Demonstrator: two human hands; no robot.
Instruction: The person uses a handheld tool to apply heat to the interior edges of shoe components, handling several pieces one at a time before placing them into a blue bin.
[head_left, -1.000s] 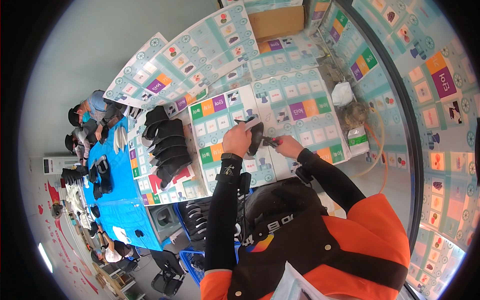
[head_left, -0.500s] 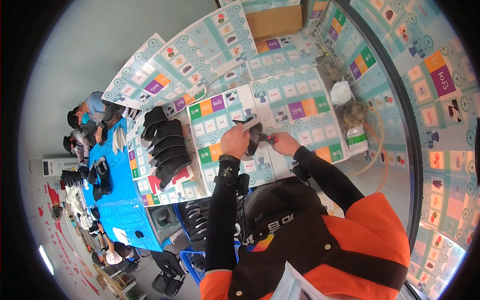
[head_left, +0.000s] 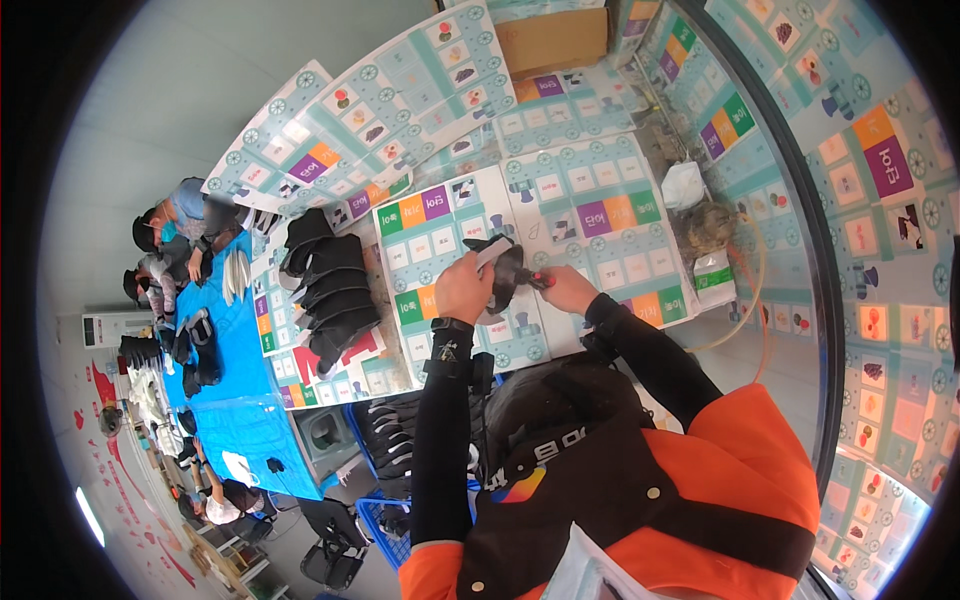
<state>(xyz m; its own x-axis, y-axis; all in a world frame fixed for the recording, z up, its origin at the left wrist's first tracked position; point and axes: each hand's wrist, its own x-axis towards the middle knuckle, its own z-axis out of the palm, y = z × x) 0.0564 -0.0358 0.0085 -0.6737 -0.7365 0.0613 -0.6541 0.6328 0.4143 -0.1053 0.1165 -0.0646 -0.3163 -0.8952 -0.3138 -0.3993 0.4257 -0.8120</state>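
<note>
My left hand (head_left: 462,290) is closed on a black curved piece that looks like a shoe upper (head_left: 509,272), with a pale strip along its upper edge. It is held just above the patterned sheets of the worktable. In my right hand (head_left: 571,291) is a small tool with a red and black handle (head_left: 541,280), its front end against or very near the right side of the black piece. My fingers hide part of both. Left of my left hand, several similar black pieces lie nested in a stack (head_left: 335,290).
Patterned sheets (head_left: 585,170) cover the worktable. A white packet with a green label (head_left: 714,280) and a yellow hose (head_left: 757,300) are at the right. Below the table edge stands a blue crate (head_left: 385,520). Other people (head_left: 190,230) work at a blue-covered table (head_left: 235,370) on the left.
The black piece has turned slightly in my left hand, and that hand has shifted a little left. My right hand keeps the tool at nearly the same spot.
</note>
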